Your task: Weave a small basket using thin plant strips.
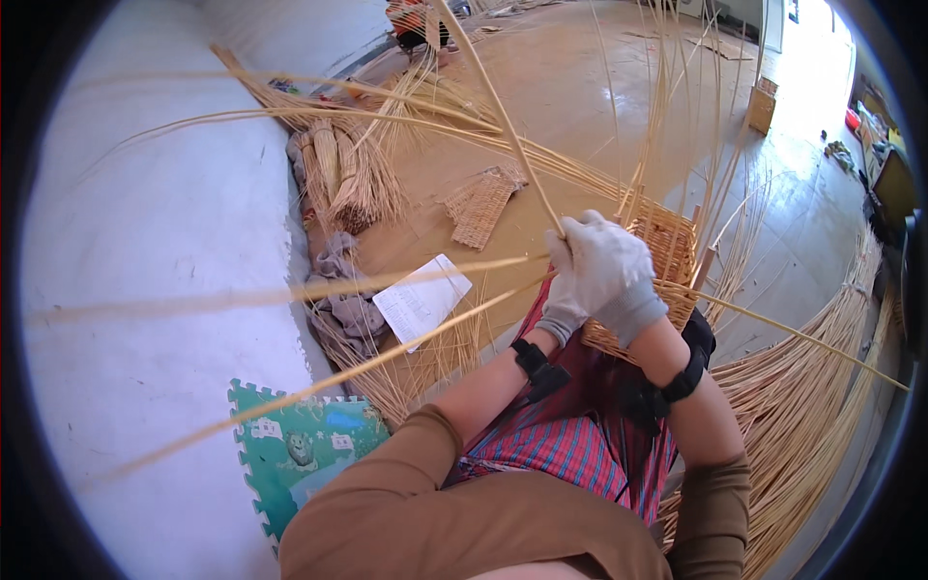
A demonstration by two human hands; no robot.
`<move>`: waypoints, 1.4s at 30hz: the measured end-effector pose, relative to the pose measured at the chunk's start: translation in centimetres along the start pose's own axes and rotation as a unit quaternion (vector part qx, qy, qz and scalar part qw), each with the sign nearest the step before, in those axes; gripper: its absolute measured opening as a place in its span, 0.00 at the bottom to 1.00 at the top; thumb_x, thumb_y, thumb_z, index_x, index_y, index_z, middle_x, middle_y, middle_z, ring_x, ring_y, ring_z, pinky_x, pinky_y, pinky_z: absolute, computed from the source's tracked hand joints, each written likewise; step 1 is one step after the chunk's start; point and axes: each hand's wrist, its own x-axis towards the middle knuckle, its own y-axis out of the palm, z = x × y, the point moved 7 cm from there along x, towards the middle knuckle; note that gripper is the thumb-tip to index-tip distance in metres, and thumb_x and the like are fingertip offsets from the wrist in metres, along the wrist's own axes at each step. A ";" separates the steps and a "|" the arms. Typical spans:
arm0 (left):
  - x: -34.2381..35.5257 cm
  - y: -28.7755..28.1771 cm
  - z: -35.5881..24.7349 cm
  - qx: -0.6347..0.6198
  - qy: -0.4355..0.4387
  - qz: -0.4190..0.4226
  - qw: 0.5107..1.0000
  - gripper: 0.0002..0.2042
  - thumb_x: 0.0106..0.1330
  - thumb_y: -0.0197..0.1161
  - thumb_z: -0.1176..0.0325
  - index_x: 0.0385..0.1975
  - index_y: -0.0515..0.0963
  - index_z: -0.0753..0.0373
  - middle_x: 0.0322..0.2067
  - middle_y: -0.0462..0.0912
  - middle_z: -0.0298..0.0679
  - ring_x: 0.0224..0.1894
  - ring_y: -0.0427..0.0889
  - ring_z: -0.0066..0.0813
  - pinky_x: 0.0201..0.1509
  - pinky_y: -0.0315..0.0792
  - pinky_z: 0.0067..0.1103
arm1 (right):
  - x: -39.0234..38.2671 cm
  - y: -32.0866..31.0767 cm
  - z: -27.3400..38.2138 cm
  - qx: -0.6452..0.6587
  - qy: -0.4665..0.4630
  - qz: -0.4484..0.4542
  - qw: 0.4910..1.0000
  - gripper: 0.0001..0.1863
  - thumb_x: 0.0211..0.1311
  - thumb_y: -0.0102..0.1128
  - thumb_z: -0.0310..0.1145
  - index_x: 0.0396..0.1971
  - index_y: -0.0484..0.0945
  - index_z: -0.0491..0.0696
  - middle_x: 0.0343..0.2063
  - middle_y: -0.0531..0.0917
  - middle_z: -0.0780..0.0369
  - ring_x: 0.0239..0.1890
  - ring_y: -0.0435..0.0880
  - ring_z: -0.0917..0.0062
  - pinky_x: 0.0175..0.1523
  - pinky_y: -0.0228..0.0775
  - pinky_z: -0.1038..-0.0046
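Observation:
In grey-white work gloves, my hands press together at the left edge of a partly woven wicker basket (pixel 669 240) in front of my lap. My right hand (pixel 611 263) lies on top, fingers curled round a long wicker strand (pixel 500 108) that rises to the upper left. Below and left of it, my left hand (pixel 568 295) is closed at the same place, its fingers partly covered. More pale strands (pixel 406 341) stretch left from the hands, and another strand (pixel 788 334) leaves the basket to the right. Upright stakes (pixel 660 87) stick up from the basket.
Bundled wicker (pixel 343 174) leans along the left wall, near woven pieces (pixel 486 205), a paper sheet (pixel 422 300) and grey cloth (pixel 346 304). A green foam mat (pixel 300 445) lies lower left. Long loose wicker (pixel 793 416) covers the right side. Another person (pixel 418 21) is at the top.

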 end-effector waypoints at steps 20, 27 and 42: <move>1.7 -1.8 -6.3 -0.151 -0.049 0.264 0.951 0.33 0.67 0.72 0.77 0.71 0.66 0.64 0.53 0.81 0.38 0.52 0.83 0.28 0.60 0.80 0.25 | -17.0 -0.6 -1.9 0.141 0.044 -0.013 0.989 0.09 0.65 0.68 0.33 0.44 0.83 0.51 0.49 0.86 0.52 0.43 0.90 0.59 0.44 0.86 0.63; 6.7 0.1 -6.9 -0.140 -0.086 0.562 0.811 0.38 0.63 0.75 0.76 0.73 0.65 0.56 0.49 0.80 0.33 0.49 0.82 0.21 0.53 0.81 0.21 | -15.7 -1.3 -1.1 0.153 0.014 0.027 0.988 0.15 0.51 0.81 0.29 0.34 0.80 0.50 0.46 0.87 0.48 0.40 0.91 0.58 0.40 0.86 0.65; 3.8 0.5 -6.0 -0.144 -0.048 0.359 0.921 0.24 0.64 0.73 0.81 0.56 0.70 0.59 0.42 0.69 0.28 0.43 0.70 0.19 0.52 0.72 0.20 | -19.3 -2.0 -17.8 0.348 0.413 -0.299 0.787 0.08 0.61 0.73 0.19 0.33 0.81 0.42 0.30 0.87 0.65 0.35 0.87 0.81 0.43 0.82 0.77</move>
